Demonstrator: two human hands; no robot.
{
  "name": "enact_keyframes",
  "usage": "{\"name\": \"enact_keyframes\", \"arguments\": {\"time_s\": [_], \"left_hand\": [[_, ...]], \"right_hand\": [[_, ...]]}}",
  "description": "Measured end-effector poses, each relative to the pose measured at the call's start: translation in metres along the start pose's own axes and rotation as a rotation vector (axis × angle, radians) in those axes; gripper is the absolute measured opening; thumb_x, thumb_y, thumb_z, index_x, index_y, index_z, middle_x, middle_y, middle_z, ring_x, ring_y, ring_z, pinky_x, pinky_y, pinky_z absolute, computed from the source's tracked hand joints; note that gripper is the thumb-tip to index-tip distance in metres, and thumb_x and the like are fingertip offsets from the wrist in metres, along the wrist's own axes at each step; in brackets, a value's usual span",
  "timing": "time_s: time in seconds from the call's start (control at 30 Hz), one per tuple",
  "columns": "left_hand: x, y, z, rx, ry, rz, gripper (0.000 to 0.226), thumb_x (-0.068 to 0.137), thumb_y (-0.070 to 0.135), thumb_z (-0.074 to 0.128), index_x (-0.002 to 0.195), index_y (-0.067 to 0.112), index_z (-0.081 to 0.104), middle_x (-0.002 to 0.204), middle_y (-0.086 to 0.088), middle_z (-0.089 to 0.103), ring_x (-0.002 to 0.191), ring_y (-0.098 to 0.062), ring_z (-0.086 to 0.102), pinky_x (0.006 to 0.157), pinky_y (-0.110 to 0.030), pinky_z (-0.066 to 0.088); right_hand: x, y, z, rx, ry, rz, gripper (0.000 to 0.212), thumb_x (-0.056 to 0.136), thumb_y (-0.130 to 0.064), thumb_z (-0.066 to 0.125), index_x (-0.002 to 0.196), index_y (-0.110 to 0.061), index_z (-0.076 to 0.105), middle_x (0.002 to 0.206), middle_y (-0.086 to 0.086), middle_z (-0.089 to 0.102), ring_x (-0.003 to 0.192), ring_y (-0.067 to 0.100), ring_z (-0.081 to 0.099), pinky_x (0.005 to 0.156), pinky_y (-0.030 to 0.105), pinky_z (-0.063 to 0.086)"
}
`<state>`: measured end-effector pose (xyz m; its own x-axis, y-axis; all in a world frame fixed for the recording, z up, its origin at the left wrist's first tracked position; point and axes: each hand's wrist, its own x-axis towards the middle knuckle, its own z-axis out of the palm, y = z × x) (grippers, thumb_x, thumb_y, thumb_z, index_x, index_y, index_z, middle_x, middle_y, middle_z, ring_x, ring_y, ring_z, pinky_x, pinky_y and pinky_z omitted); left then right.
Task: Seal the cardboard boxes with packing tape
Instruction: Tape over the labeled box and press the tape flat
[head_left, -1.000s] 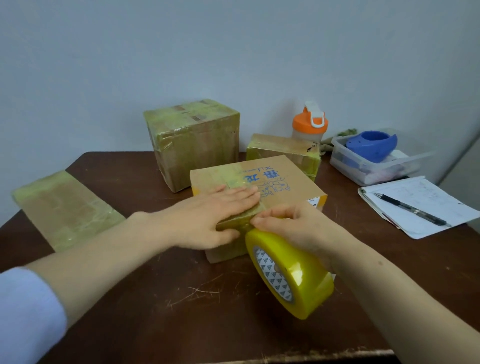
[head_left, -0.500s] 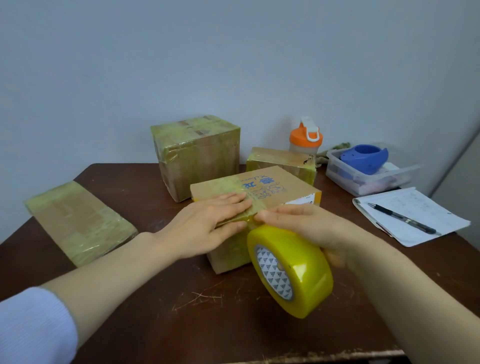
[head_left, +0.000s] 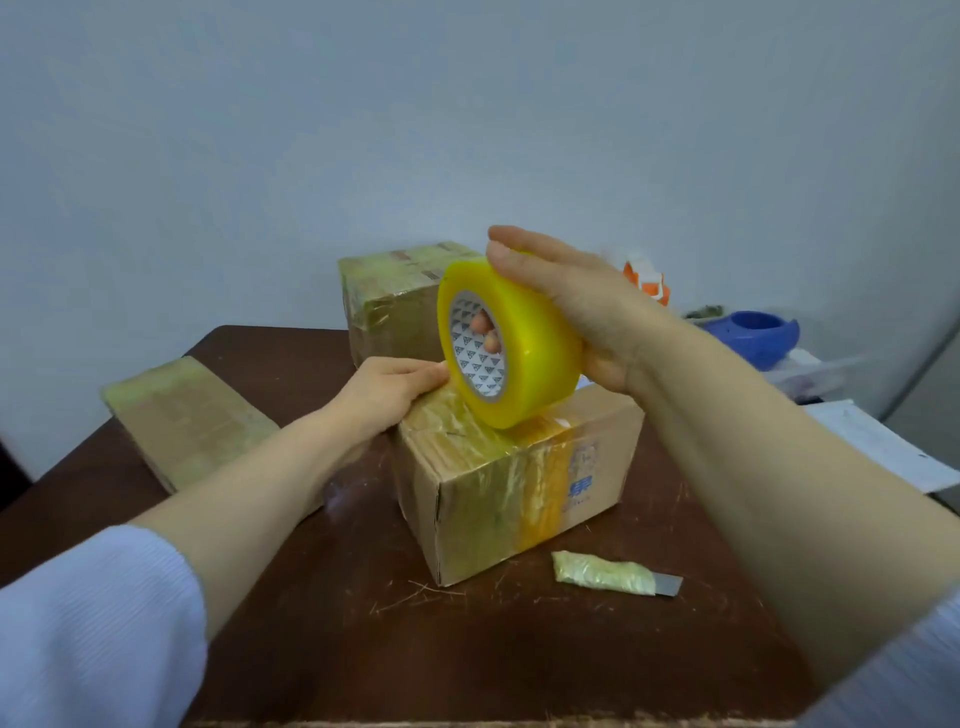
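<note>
A small cardboard box (head_left: 524, 483) with blue print lies in the middle of the brown table (head_left: 467, 649), with yellowish tape across its top and near side. My right hand (head_left: 576, 306) grips a big yellow roll of packing tape (head_left: 506, 343), fingers through its core, holding it on the box's top. A strip of tape runs from the roll down onto the box. My left hand (head_left: 387, 392) rests flat on the box's far left top edge, just left of the roll.
A taped cube box (head_left: 389, 306) stands behind, a flat taped package (head_left: 187, 415) lies at the left. A tape-wrapped blade (head_left: 613, 574) lies in front of the box at the right. Farther right are papers (head_left: 872, 447), a blue dispenser (head_left: 753, 338) and an orange-lidded bottle (head_left: 647, 280).
The box has been turned so a corner faces me. My right hand lifted the roll from in front of the box up onto its top. My left hand slid to the far edge.
</note>
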<state>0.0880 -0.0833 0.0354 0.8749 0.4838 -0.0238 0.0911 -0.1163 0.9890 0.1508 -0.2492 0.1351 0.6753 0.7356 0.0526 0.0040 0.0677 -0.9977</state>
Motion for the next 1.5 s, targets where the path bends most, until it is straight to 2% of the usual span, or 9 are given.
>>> {"name": "enact_keyframes", "arguments": {"time_s": [0.13,0.27,0.4,0.67,0.87,1.03,1.17,1.3,1.5], "left_hand": [[0.005,0.001,0.001,0.028,0.023,-0.002,0.020,0.087,0.017,0.065,0.073,0.025,0.077,0.073,0.003,0.074,0.065,-0.007,0.069,0.053,-0.015,0.051],[0.005,0.001,0.000,0.064,0.057,0.014,0.022,0.086,0.020,0.067,0.068,0.029,0.074,0.072,0.006,0.073,0.068,-0.007,0.069,0.062,-0.018,0.052],[0.007,0.003,-0.002,0.106,0.060,0.013,0.017,0.083,0.024,0.070,0.068,0.030,0.074,0.068,0.008,0.072,0.064,-0.004,0.066,0.064,-0.022,0.051],[0.006,0.003,0.001,0.143,0.028,0.025,0.008,0.084,0.025,0.069,0.080,0.024,0.076,0.077,0.001,0.074,0.073,-0.010,0.069,0.068,-0.025,0.052],[0.004,0.002,0.003,0.168,0.012,0.041,0.010,0.087,0.026,0.066,0.085,0.025,0.075,0.076,0.006,0.074,0.067,-0.004,0.069,0.057,-0.015,0.050],[0.000,0.014,0.003,0.396,0.022,0.089,0.015,0.091,0.027,0.060,0.095,0.023,0.074,0.099,0.007,0.071,0.087,-0.006,0.065,0.076,-0.022,0.051],[-0.005,0.035,0.025,1.081,0.093,0.299,0.040,0.100,0.038,0.036,0.134,0.025,0.052,0.141,0.001,0.050,0.129,-0.023,0.045,0.103,-0.038,0.036],[-0.013,0.021,0.072,1.286,-0.189,0.167,0.094,0.082,0.077,0.006,0.151,0.014,-0.002,0.159,-0.010,-0.006,0.146,-0.022,-0.005,0.116,-0.039,-0.003],[-0.021,0.021,0.070,1.419,-0.081,0.232,0.091,0.083,0.073,-0.002,0.150,0.011,-0.005,0.158,-0.011,-0.014,0.145,-0.021,-0.013,0.115,-0.037,-0.011]], "right_hand": [[-0.001,0.005,0.004,-0.009,-0.026,0.012,0.047,0.086,-0.022,0.066,0.130,-0.028,0.050,0.084,0.020,0.069,0.057,0.029,0.064,0.058,0.037,0.058],[-0.017,-0.006,0.006,0.100,0.032,-0.012,0.036,0.087,-0.010,0.064,0.122,-0.014,0.058,0.078,0.022,0.063,0.048,0.028,0.060,0.047,0.036,0.056],[-0.050,-0.017,0.000,-0.053,-0.017,-0.017,0.016,0.088,-0.016,0.063,0.101,-0.008,0.066,0.079,0.032,0.063,0.054,0.031,0.062,0.049,0.037,0.055],[-0.114,0.023,-0.012,-0.009,0.014,0.169,0.028,0.068,-0.030,0.068,0.088,-0.010,0.070,0.082,0.038,0.061,0.047,0.030,0.061,0.045,0.034,0.055],[-0.129,0.082,-0.003,-0.008,0.053,0.258,0.008,0.084,-0.028,0.064,0.082,-0.021,0.069,0.060,0.020,0.060,0.046,0.029,0.059,0.050,0.035,0.052],[-0.120,0.098,-0.009,-0.021,0.048,0.321,0.008,0.089,-0.027,0.062,0.087,-0.022,0.068,0.064,0.020,0.062,0.049,0.031,0.060,0.051,0.036,0.053],[-0.111,0.100,-0.008,-0.045,0.014,0.348,0.011,0.089,-0.028,0.063,0.095,-0.020,0.067,0.070,0.018,0.065,0.049,0.030,0.062,0.050,0.035,0.054],[-0.108,0.105,-0.010,-0.020,0.001,0.386,0.014,0.091,-0.026,0.061,0.101,-0.017,0.065,0.073,0.021,0.064,0.046,0.028,0.061,0.047,0.031,0.053],[-0.098,0.104,-0.010,-0.005,-0.013,0.391,0.017,0.092,-0.025,0.060,0.106,-0.015,0.062,0.077,0.023,0.063,0.047,0.027,0.061,0.049,0.033,0.054]]}}
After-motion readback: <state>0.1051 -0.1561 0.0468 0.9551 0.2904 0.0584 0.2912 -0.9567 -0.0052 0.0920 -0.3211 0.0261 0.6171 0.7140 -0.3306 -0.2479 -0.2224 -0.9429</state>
